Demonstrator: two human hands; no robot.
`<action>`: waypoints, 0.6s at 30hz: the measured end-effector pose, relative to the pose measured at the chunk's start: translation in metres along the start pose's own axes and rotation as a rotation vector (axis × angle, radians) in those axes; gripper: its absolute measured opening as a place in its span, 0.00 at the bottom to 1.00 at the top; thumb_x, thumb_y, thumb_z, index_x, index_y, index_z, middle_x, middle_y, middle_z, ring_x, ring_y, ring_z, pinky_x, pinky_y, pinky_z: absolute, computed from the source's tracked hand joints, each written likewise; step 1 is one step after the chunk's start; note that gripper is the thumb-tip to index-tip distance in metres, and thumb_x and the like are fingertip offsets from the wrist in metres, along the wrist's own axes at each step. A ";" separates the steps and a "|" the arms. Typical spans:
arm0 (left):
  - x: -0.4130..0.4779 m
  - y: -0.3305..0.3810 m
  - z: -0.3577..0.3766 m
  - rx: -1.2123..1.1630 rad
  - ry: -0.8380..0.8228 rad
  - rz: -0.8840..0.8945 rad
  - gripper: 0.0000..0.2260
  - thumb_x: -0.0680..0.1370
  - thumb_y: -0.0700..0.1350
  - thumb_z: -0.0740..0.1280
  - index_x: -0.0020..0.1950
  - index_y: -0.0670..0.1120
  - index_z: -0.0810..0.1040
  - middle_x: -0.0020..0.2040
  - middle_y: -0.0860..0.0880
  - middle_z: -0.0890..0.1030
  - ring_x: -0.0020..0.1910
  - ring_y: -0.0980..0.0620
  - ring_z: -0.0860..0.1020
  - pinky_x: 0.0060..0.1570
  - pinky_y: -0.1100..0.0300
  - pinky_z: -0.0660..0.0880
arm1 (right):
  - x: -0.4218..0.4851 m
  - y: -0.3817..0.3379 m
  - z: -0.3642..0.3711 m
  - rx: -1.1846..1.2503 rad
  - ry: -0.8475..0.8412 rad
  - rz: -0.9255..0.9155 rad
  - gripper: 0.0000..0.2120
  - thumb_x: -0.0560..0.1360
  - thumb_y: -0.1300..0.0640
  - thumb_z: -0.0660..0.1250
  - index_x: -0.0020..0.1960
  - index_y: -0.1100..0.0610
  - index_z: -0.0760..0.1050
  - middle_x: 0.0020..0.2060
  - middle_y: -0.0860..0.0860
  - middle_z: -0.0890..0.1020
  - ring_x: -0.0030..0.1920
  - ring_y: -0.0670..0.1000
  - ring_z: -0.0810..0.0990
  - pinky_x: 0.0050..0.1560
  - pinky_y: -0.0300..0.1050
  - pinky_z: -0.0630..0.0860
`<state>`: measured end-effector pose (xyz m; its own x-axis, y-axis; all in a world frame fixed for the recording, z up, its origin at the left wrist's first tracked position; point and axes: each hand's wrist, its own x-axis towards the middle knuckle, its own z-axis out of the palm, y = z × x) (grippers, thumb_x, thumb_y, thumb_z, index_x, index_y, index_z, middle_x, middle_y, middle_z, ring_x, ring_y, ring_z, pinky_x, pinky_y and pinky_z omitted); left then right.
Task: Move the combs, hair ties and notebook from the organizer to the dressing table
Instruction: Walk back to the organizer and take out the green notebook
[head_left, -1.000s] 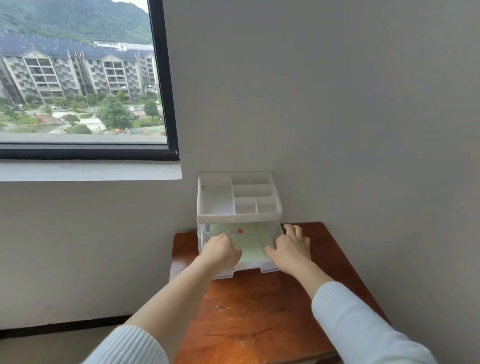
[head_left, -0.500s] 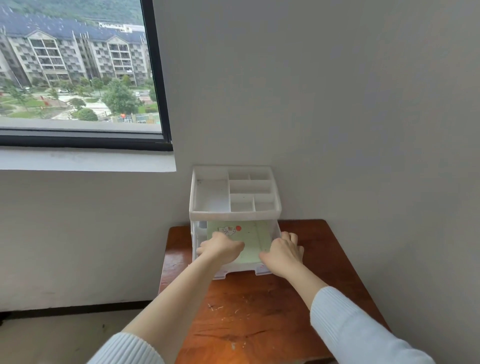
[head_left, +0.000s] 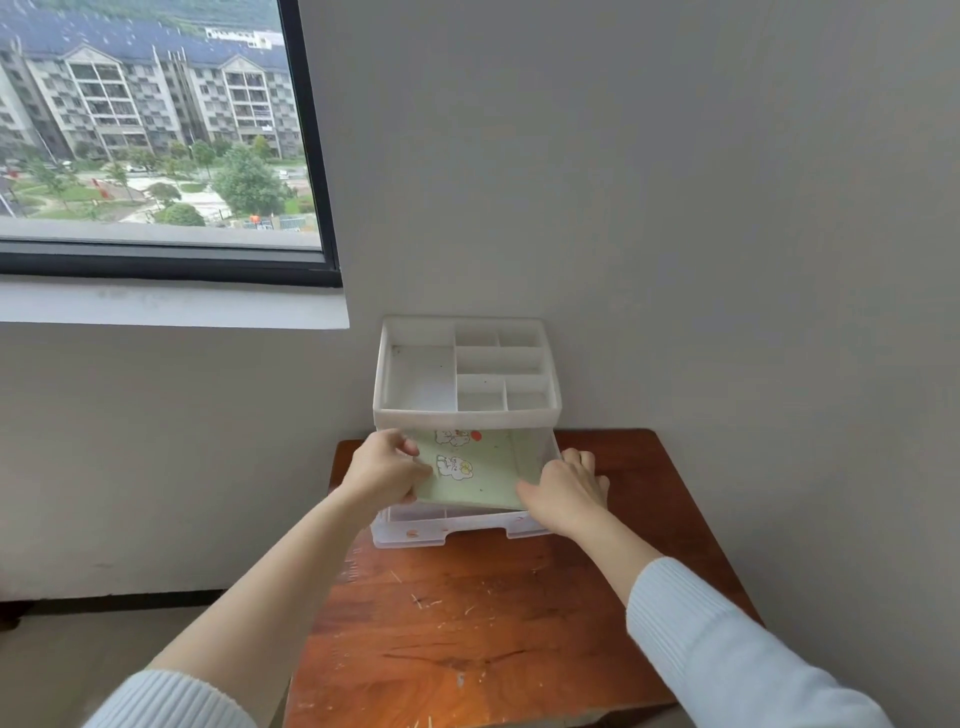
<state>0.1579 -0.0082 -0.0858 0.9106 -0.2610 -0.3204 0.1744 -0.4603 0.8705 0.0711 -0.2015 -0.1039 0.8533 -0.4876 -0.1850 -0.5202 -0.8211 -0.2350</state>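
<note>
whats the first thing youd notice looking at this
Both hands grip a pale green notebook with cartoon stickers, left hand on its left edge, right hand at its near right corner, in the open drawer of a white plastic organizer. The organizer sits at the back of a scratched reddish wooden table against the wall, its top tray compartments looking empty. A window at upper left shows apartment blocks.

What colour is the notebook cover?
Pale green notebook with small cartoon drawings; head view.

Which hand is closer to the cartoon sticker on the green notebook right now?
Left. The left hand grips the notebook edge right beside the cartoon sticker; the right hand holds the opposite near corner, farther off.
</note>
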 end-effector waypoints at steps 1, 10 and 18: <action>0.000 -0.002 -0.004 -0.103 -0.028 -0.008 0.11 0.71 0.33 0.69 0.38 0.45 0.68 0.33 0.47 0.72 0.23 0.52 0.70 0.25 0.61 0.70 | 0.001 0.001 -0.001 0.010 -0.007 0.006 0.25 0.75 0.44 0.55 0.60 0.61 0.75 0.63 0.56 0.71 0.65 0.57 0.62 0.59 0.55 0.64; -0.031 0.002 -0.031 -0.517 -0.282 -0.253 0.28 0.71 0.31 0.71 0.66 0.40 0.64 0.44 0.37 0.81 0.38 0.47 0.79 0.20 0.68 0.73 | -0.007 0.017 -0.035 0.448 -0.107 0.113 0.18 0.73 0.50 0.60 0.48 0.65 0.79 0.53 0.58 0.78 0.63 0.58 0.67 0.52 0.50 0.68; -0.086 -0.035 -0.025 -0.182 -0.413 -0.060 0.19 0.71 0.41 0.74 0.59 0.51 0.74 0.49 0.47 0.86 0.44 0.48 0.85 0.41 0.51 0.82 | -0.072 0.063 -0.049 0.733 -0.378 -0.103 0.11 0.70 0.46 0.71 0.38 0.54 0.83 0.41 0.42 0.86 0.46 0.37 0.81 0.43 0.34 0.70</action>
<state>0.0825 0.0518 -0.0790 0.6776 -0.5722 -0.4620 0.3185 -0.3379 0.8856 -0.0209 -0.2329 -0.0584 0.8960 -0.1802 -0.4059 -0.4439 -0.3914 -0.8061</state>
